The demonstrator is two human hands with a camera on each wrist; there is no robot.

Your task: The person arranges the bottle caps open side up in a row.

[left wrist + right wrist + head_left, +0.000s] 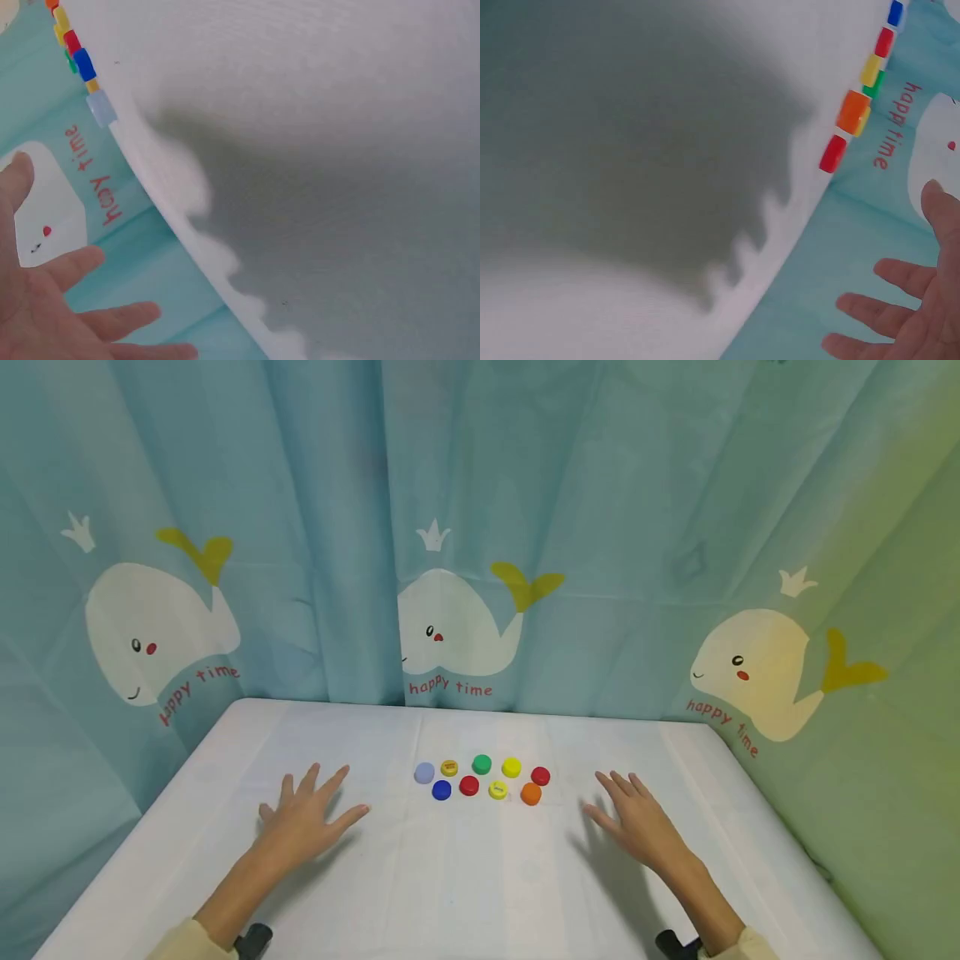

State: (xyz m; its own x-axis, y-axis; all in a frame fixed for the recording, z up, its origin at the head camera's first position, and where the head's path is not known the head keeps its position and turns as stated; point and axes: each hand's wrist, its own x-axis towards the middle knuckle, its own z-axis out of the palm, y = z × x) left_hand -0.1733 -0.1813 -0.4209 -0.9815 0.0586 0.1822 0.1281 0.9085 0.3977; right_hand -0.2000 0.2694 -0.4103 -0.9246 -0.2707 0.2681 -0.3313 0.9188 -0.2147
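Several bottle caps lie in two loose rows on the white table, seen in the head view. The back row holds a lavender cap (424,773), a golden-yellow cap (449,767), a green cap (482,764), a yellow cap (512,767) and a red cap (541,776). In front are a blue cap (442,790), another red cap (469,786), a yellow cap with print (498,790) and an orange cap (531,793). To their left my left hand (303,822) hovers with fingers spread, holding nothing. My right hand (633,818), also unoccupied, hovers to their right, fingers extended.
The table (465,893) has a white cover. Behind and beside it hangs a blue-green curtain (330,527) printed with whales. Each wrist wears a dark strapped device, such as the left one (253,940).
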